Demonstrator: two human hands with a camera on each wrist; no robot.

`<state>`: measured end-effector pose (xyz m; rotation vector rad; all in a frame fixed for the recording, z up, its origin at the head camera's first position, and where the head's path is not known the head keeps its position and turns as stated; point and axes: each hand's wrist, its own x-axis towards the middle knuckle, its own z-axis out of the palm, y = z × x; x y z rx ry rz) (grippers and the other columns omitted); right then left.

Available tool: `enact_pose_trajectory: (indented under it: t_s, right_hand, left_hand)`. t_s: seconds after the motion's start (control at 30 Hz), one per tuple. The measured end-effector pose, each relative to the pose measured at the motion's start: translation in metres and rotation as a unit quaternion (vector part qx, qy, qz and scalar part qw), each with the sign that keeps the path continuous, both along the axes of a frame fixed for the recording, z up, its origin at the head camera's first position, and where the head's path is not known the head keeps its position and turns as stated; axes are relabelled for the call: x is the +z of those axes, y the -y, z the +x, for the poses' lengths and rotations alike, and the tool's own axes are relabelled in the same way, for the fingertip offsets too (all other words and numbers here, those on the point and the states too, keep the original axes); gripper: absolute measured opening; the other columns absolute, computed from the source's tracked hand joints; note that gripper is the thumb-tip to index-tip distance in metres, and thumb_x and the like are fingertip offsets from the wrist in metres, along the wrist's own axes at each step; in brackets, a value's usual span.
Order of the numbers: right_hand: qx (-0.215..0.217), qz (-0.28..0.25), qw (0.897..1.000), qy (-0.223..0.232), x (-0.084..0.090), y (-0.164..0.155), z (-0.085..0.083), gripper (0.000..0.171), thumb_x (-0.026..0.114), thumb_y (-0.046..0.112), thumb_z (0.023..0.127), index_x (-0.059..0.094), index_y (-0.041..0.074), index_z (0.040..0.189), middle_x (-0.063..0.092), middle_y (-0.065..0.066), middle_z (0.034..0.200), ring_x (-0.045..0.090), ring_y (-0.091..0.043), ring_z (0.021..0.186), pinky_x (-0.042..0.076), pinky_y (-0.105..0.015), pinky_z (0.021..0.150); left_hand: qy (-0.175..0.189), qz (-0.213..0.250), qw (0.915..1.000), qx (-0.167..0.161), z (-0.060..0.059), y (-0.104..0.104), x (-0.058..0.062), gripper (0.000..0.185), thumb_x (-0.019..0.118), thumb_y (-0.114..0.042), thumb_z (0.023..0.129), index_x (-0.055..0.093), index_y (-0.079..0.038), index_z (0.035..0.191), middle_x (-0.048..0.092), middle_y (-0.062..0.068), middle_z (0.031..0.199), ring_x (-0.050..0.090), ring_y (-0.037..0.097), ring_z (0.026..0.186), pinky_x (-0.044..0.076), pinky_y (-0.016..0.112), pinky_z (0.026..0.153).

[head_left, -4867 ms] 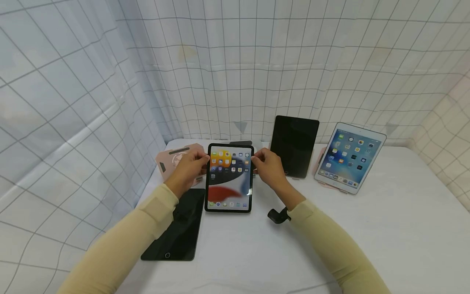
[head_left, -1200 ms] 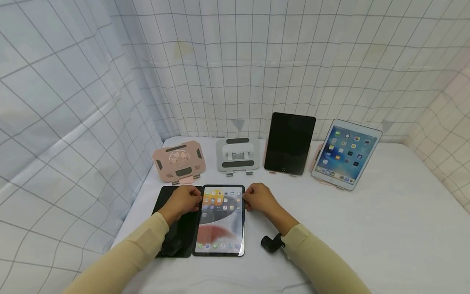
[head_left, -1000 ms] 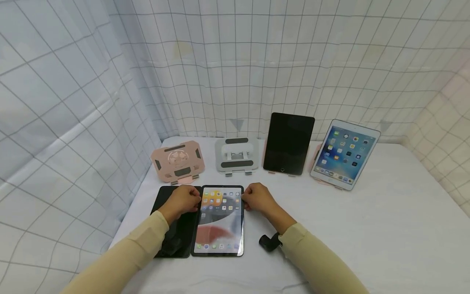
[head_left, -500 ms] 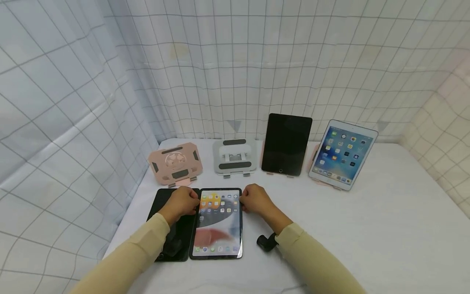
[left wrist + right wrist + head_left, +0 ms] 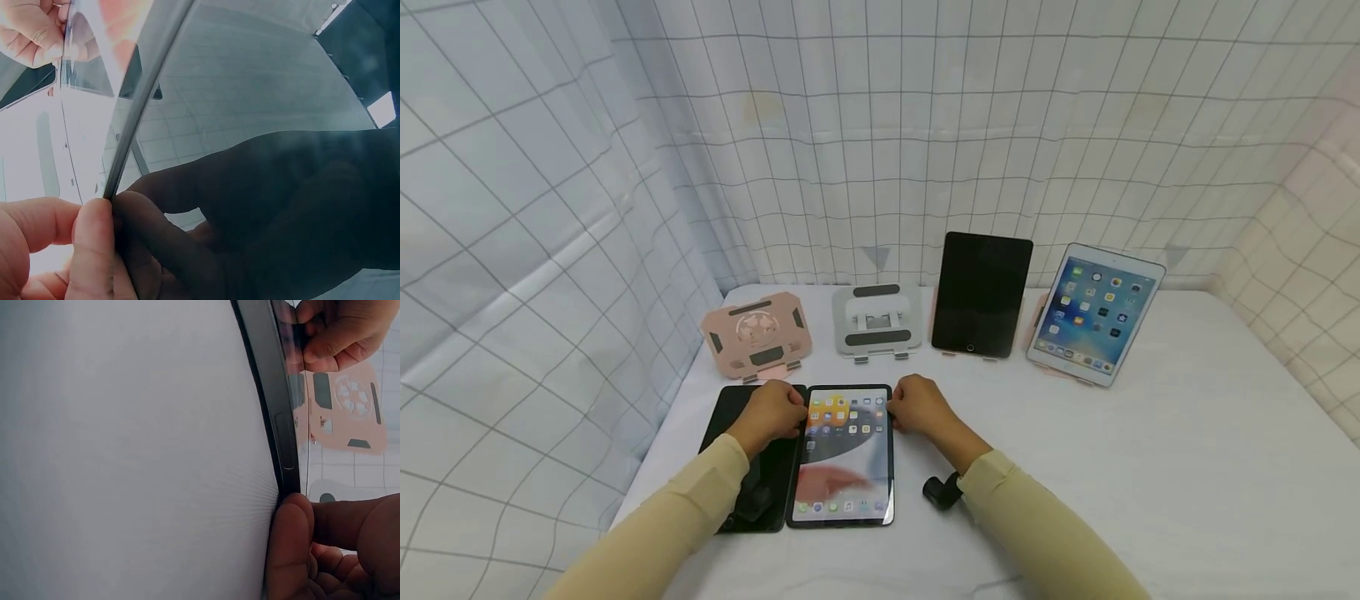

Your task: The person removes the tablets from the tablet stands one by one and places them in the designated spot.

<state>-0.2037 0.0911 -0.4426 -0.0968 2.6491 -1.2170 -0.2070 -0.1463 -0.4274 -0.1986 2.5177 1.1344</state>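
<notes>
Between the fingertips of the left hand [image 5: 772,410] and right hand [image 5: 917,405], which pinched its upper side edges, was a thin, black-rimmed, glass-fronted rectangular tablet [image 5: 844,457], probably stiff, slick, fragile and best held there

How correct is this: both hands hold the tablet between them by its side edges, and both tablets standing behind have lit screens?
One part is wrong: the white tablet at the back has a lit screen, but the black tablet beside it is dark, as the head view shows. The left hand and right hand do hold the tablet between them by its side edges.
</notes>
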Motion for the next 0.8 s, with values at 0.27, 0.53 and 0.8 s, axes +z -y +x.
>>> enact_pose_trajectory:
  t_s: [0.27, 0.53, 0.8]
  right_hand:
    - [-0.004, -0.017, 1.0, 0.009, 0.0, 0.0, 0.0, 0.02, 0.063, 0.002, 0.093, 0.057, 0.004, 0.073, 0.059, -0.004, 0.061, 0.057, -0.012, 0.053, 0.048, -0.023, 0.05]
    - [-0.006, -0.05, 0.998, 0.028, 0.001, -0.003, 0.0, 0.016, 0.064, 0.003, 0.093, 0.059, 0.002, 0.078, 0.061, -0.006, 0.067, 0.06, -0.013, 0.056, 0.052, -0.024, 0.053]
    - [0.004, -0.089, 0.996, 0.031, 0.002, -0.012, 0.006, 0.007, 0.064, 0.004, 0.093, 0.063, 0.0, 0.087, 0.062, -0.007, 0.074, 0.061, -0.014, 0.061, 0.051, -0.026, 0.056]
  left_hand:
    - [-0.015, -0.028, 0.9993, -0.02, 0.001, 0.001, -0.001, 0.006, 0.064, -0.005, 0.093, 0.065, 0.001, 0.092, 0.062, 0.014, 0.095, 0.061, 0.02, 0.074, 0.057, 0.028, 0.064]
    - [-0.015, -0.026, 0.9992, -0.025, 0.001, 0.002, -0.001, 0.006, 0.065, -0.006, 0.093, 0.065, 0.0, 0.092, 0.062, 0.014, 0.096, 0.061, 0.021, 0.077, 0.058, 0.029, 0.067]
    - [0.025, 0.017, 0.9992, -0.025, -0.002, 0.005, 0.005, 0.009, 0.064, -0.004, 0.094, 0.064, 0.004, 0.099, 0.061, 0.017, 0.104, 0.061, 0.025, 0.086, 0.059, 0.033, 0.072]
